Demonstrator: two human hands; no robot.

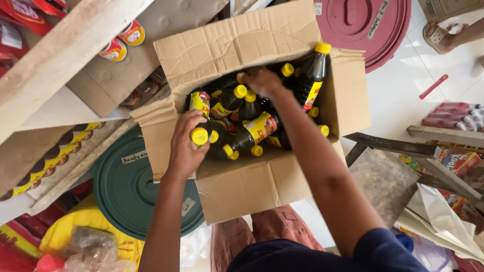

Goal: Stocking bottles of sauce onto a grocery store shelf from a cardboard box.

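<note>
An open cardboard box (252, 191) rests on my lap, filled with several dark bottles with yellow caps and red-and-yellow labels. My left hand (184, 148) grips one bottle (200, 108) near the box's left side, its yellow cap poking out by my fingers. My right hand (261, 80) reaches deep into the far part of the box, fingers closed among the bottles there; what it grasps is hidden. One bottle (311, 75) stands upright at the far right corner. Another bottle (252, 132) lies on its side in the middle.
A wooden shelf (55, 60) at left holds a row of similar bottles (50, 156). A green round lid (131, 186) lies under the box, a dark red lid (363, 25) beyond it. A wooden stool (393, 166), packaged goods and another person's sandalled foot (441, 35) are at right.
</note>
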